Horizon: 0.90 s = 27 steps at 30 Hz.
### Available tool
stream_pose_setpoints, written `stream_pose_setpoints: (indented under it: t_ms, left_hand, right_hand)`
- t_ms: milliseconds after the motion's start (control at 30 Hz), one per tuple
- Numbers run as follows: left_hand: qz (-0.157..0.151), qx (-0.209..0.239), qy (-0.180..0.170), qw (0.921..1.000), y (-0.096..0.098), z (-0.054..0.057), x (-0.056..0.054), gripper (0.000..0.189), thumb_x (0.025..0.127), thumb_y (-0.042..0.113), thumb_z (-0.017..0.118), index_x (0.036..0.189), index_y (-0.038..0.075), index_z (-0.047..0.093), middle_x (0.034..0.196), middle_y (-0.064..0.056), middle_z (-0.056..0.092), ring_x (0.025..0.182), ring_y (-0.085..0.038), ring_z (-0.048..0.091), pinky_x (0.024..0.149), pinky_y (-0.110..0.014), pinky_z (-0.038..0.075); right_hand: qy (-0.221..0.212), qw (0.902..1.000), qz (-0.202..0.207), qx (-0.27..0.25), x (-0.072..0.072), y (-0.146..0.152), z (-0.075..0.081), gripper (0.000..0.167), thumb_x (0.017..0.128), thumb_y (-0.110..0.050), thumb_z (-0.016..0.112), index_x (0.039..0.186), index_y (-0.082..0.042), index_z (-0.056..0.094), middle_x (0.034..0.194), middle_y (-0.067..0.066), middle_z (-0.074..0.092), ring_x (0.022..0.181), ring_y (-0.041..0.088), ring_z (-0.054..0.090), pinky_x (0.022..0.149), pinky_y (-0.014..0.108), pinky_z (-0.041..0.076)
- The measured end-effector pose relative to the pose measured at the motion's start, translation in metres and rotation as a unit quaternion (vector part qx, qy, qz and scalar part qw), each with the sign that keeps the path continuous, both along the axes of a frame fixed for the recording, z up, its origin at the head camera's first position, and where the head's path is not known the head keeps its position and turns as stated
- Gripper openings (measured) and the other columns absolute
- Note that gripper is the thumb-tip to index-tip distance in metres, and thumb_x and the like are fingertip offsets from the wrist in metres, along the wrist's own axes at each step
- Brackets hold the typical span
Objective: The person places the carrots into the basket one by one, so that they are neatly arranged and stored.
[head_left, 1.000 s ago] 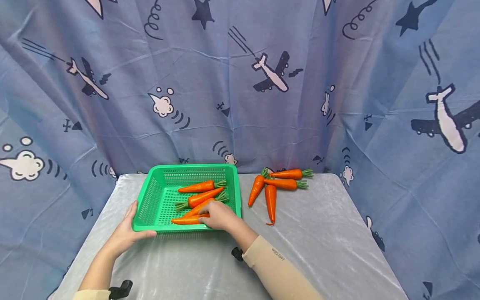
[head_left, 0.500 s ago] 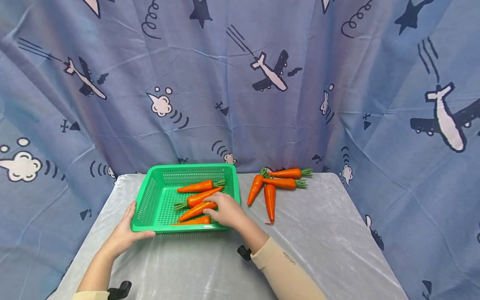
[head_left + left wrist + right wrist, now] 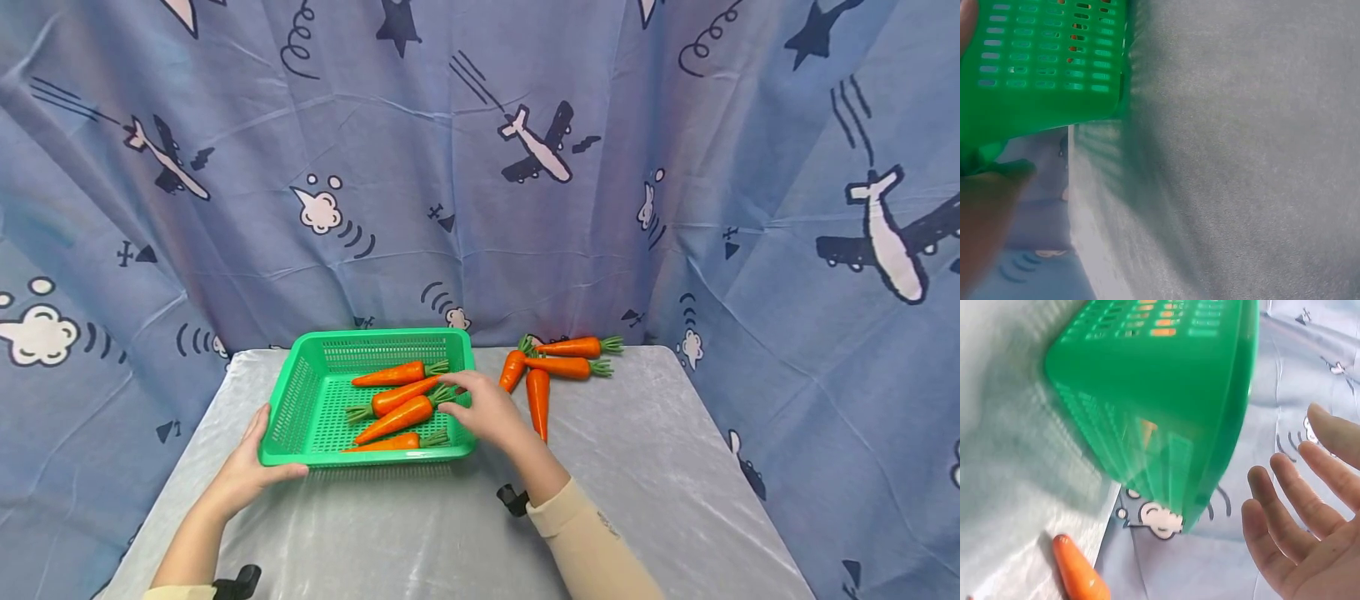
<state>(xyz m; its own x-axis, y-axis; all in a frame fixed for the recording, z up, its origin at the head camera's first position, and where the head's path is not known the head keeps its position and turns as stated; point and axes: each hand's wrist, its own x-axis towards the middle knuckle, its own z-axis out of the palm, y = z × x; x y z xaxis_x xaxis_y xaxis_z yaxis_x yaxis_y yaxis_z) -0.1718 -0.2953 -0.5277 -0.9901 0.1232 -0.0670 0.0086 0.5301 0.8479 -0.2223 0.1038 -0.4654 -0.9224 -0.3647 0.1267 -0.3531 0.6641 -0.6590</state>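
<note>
A green plastic basket (image 3: 285,460) with slotted walls stands on the table, with several orange carrots (image 3: 405,419) with green tops lying in its right half. My left hand (image 3: 243,471) grips its front left corner, thumb along the front rim and fingers against the left side. In the left wrist view the basket wall (image 3: 1041,100) hides part of that hand. My right hand (image 3: 487,408) is over the basket's right rim, fingertips near the tops of the carrots inside. From the right wrist, the hand (image 3: 1310,519) shows spread, relaxed fingers holding nothing.
Right of the basket, several more carrots (image 3: 570,367) lie on the grey cloth-covered table (image 3: 637,467), partly behind my right hand. A blue curtain (image 3: 420,208) printed with airplanes surrounds the table's back and sides.
My right hand has let go of the front carrot inside the basket and moved right and up toward the right rim. The left hand stays at its corner.
</note>
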Motion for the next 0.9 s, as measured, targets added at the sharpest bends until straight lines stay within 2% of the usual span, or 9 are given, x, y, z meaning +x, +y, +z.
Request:
stream_pose_setpoints:
  t_ms: [133,333,433,567,700,900]
  left_hand:
    - [-0.001,0.002,0.002,1.0000,0.000,0.000,0.000,0.131,0.076,0.018,0.088,0.161,0.009,-0.012,0.168,-0.024,-0.008,0.153,-0.047,-0.005,0.117,-0.071,0.010]
    - [-0.002,0.006,0.000,1.0000,0.000,0.001,0.001,0.132,0.077,0.019,0.088,0.161,0.010,-0.013,0.168,-0.022,-0.009,0.153,-0.047,-0.006,0.116,-0.071,0.009]
    - [-0.003,0.007,0.001,1.0000,0.001,0.001,0.002,0.131,0.077,0.019,0.088,0.161,0.009,-0.013,0.168,-0.024,-0.009,0.152,-0.048,-0.006,0.116,-0.072,0.009]
    - [-0.004,0.000,0.005,1.0000,0.000,0.002,0.002,0.132,0.077,0.021,0.088,0.161,0.007,-0.012,0.167,-0.025,-0.009,0.152,-0.050,-0.005,0.116,-0.072,0.009]
    - [-0.007,-0.003,0.009,0.9999,-0.001,0.002,0.000,0.131,0.077,0.020,0.088,0.161,0.006,-0.012,0.167,-0.025,-0.009,0.152,-0.050,-0.005,0.116,-0.073,0.009]
    - [-0.007,-0.005,0.009,0.9999,0.000,0.001,-0.002,0.131,0.076,0.022,0.089,0.161,0.004,-0.011,0.167,-0.025,-0.008,0.152,-0.050,-0.004,0.116,-0.072,0.010]
  right_hand:
    - [0.011,0.9995,-0.024,-0.014,-0.001,0.013,-0.001,0.043,0.091,-0.030,0.076,0.132,-0.022,0.068,0.129,0.000,0.068,0.110,0.025,0.066,0.089,0.042,0.055]
    - [0.035,0.9975,-0.053,-0.033,-0.006,0.032,-0.006,0.045,0.090,-0.027,0.078,0.132,-0.014,0.068,0.122,0.006,0.071,0.108,0.028,0.068,0.085,0.044,0.056]
    - [0.036,0.9963,-0.070,-0.034,-0.010,0.043,-0.009,0.046,0.089,-0.026,0.079,0.133,-0.014,0.068,0.122,0.007,0.071,0.109,0.027,0.067,0.087,0.046,0.056]
    - [0.030,0.9931,-0.105,-0.043,-0.015,0.058,-0.016,0.051,0.088,-0.027,0.080,0.136,-0.018,0.065,0.120,0.007,0.071,0.104,0.028,0.068,0.084,0.045,0.056]
    - [0.017,0.9879,-0.145,-0.054,-0.021,0.073,-0.026,0.057,0.087,-0.026,0.081,0.139,-0.014,0.062,0.117,0.011,0.070,0.103,0.033,0.067,0.082,0.046,0.056]
    - [-0.022,0.9801,-0.194,-0.036,-0.027,0.094,-0.043,0.060,0.089,-0.031,0.079,0.143,-0.014,0.058,0.126,0.014,0.067,0.111,0.034,0.064,0.091,0.048,0.055]
